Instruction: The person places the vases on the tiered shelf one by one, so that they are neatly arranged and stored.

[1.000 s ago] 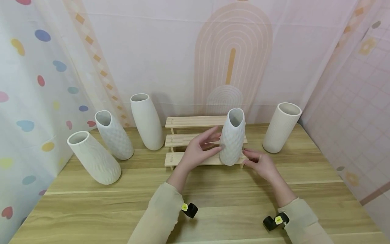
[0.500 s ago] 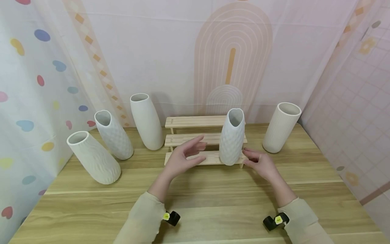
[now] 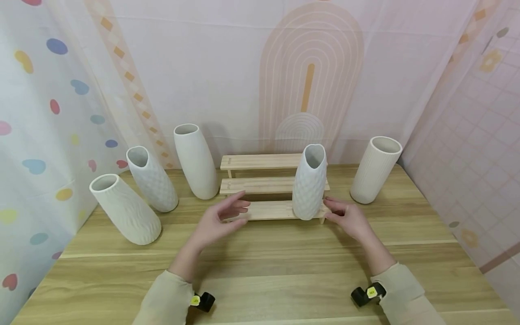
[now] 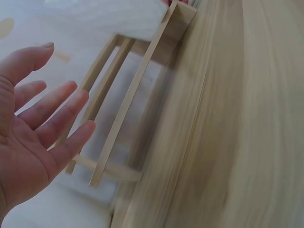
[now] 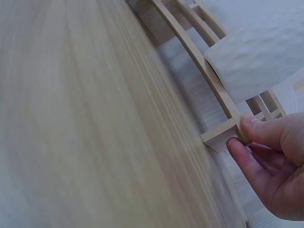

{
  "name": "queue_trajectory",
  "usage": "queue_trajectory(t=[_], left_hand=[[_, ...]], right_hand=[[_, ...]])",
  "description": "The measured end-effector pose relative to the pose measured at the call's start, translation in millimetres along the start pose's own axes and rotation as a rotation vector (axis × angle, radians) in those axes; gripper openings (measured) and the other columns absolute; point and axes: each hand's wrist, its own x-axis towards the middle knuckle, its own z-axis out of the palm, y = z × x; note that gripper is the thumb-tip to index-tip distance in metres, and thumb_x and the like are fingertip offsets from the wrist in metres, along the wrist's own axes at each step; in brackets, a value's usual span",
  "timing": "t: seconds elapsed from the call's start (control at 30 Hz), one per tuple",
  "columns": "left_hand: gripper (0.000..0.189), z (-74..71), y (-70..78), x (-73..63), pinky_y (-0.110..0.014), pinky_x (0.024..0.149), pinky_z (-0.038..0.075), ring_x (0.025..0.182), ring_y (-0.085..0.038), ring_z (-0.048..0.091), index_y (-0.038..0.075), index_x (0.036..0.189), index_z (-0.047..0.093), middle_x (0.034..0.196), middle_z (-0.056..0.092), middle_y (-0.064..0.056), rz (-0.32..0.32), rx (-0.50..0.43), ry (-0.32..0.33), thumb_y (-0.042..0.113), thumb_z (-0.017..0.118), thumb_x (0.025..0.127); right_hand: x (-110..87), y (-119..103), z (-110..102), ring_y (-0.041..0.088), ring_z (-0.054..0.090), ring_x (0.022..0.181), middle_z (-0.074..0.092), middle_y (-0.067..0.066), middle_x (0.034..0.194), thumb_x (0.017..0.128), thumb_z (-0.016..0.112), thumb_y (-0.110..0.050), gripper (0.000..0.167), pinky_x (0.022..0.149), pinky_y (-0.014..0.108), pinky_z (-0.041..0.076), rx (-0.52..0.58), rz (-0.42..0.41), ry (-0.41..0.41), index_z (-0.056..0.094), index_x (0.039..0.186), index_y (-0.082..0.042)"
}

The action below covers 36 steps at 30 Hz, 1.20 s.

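Observation:
A white vase with a dimpled diamond texture [image 3: 309, 189] stands upright on the lowest step of a three-tier wooden display stand [image 3: 266, 210], towards its right end. My right hand [image 3: 347, 217] pinches the right end of that lowest step between thumb and fingers; the right wrist view shows the thumb [image 5: 259, 130] on top of the board. My left hand [image 3: 217, 222] hovers in front of the stand's left end, fingers loosely spread and holding nothing. In the left wrist view its palm [image 4: 28, 152] faces the stand, apart from it.
At the left of the wooden table [image 3: 260, 289] stand a wavy-ribbed white vase [image 3: 127, 212], a textured vase [image 3: 154, 183] and a tall smooth vase [image 3: 197, 164]. A ribbed cylindrical vase [image 3: 373, 174] stands at the right. A patterned curtain [image 3: 227, 72] hangs behind.
My left hand has moved away from the dimpled vase, leftward and towards me. The vase stays on the lowest step, and my right hand keeps its place at the step's end.

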Motion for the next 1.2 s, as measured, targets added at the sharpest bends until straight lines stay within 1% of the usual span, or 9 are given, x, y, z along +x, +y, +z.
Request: queue_trajectory(t=[0.27,0.37,0.47,0.63,0.7,0.9,1.03,1.17,1.2], left_hand=[[0.066,-28.0,-1.7,-16.5,-0.045,0.097,0.049,0.111,-0.033,0.064,-0.003,0.147,0.043,0.127,0.064,-0.020,0.035,0.046,0.048,-0.004,0.072,0.087],[0.065,-36.9,-1.6,-23.2,-0.041,0.096,0.051,0.110,-0.034,0.064,-0.004,0.146,0.044,0.125,0.063,-0.023,0.041,0.060,0.058,-0.006,0.072,0.087],[0.064,-46.2,-2.6,-30.3,-0.037,0.095,0.052,0.110,-0.034,0.064,-0.002,0.146,0.045,0.124,0.063,-0.025,0.049,0.071,0.063,-0.007,0.070,0.087],[0.064,-63.6,-5.9,-43.6,-0.029,0.091,0.053,0.109,-0.027,0.066,0.004,0.147,0.046,0.124,0.063,-0.025,0.047,0.102,0.087,-0.008,0.069,0.088],[0.065,-70.3,-5.2,-49.3,-0.027,0.090,0.053,0.108,-0.024,0.066,0.005,0.147,0.046,0.124,0.064,-0.023,0.049,0.118,0.104,-0.009,0.069,0.088],[0.066,-87.6,6.0,-65.5,-0.022,0.085,0.053,0.102,-0.012,0.068,-0.001,0.144,0.047,0.120,0.069,-0.008,0.104,0.156,0.187,-0.018,0.067,0.083],[0.065,-101.9,14.7,-75.8,-0.020,0.082,0.054,0.099,-0.012,0.069,-0.006,0.142,0.047,0.119,0.070,-0.007,0.149,0.108,0.226,-0.024,0.062,0.081],[0.064,-118.8,22.9,-86.4,-0.020,0.081,0.054,0.097,-0.013,0.070,-0.011,0.140,0.047,0.117,0.071,-0.003,0.147,0.061,0.272,-0.028,0.060,0.080],[0.063,-122.9,24.6,-88.9,-0.020,0.081,0.055,0.096,-0.014,0.070,-0.013,0.139,0.047,0.116,0.071,-0.005,0.159,0.034,0.284,-0.030,0.059,0.079]], right_hand=[[0.8,-0.5,-1.0,0.040,0.054,0.123,0.056,0.023,0.136,0.092,0.070,-0.006,0.039,0.095,0.050,0.049,-0.003,0.004,-0.012,0.062,0.127,0.007],[1.0,-1.0,-1.4,0.040,0.054,0.123,0.055,0.023,0.136,0.092,0.070,-0.006,0.039,0.095,0.050,0.049,-0.007,0.003,-0.018,0.062,0.128,0.007],[1.5,-1.1,-1.6,0.041,0.054,0.123,0.055,0.023,0.136,0.092,0.070,-0.005,0.039,0.095,0.050,0.049,-0.014,-0.002,-0.020,0.062,0.128,0.007],[1.6,-1.3,-1.7,0.041,0.055,0.122,0.056,0.023,0.135,0.092,0.070,-0.005,0.039,0.094,0.050,0.050,-0.015,-0.010,-0.023,0.062,0.127,0.007],[1.4,-1.6,-1.7,0.041,0.055,0.121,0.056,0.024,0.135,0.091,0.070,-0.005,0.039,0.094,0.050,0.050,-0.011,-0.013,-0.023,0.062,0.127,0.007],[1.3,-1.6,-2.0,0.041,0.055,0.122,0.056,0.024,0.134,0.091,0.071,-0.004,0.039,0.093,0.049,0.050,-0.001,-0.017,-0.018,0.062,0.127,0.007],[1.1,-1.4,-2.5,0.041,0.054,0.122,0.056,0.024,0.135,0.091,0.070,-0.004,0.039,0.094,0.049,0.050,-0.003,-0.016,-0.021,0.062,0.127,0.008],[0.8,-1.5,-2.7,0.041,0.054,0.122,0.055,0.024,0.135,0.092,0.070,-0.005,0.039,0.094,0.049,0.050,-0.006,-0.013,-0.027,0.062,0.128,0.008],[0.7,-1.7,-2.7,0.041,0.054,0.122,0.055,0.024,0.136,0.092,0.070,-0.006,0.039,0.094,0.049,0.050,-0.004,-0.010,-0.030,0.061,0.128,0.008]])
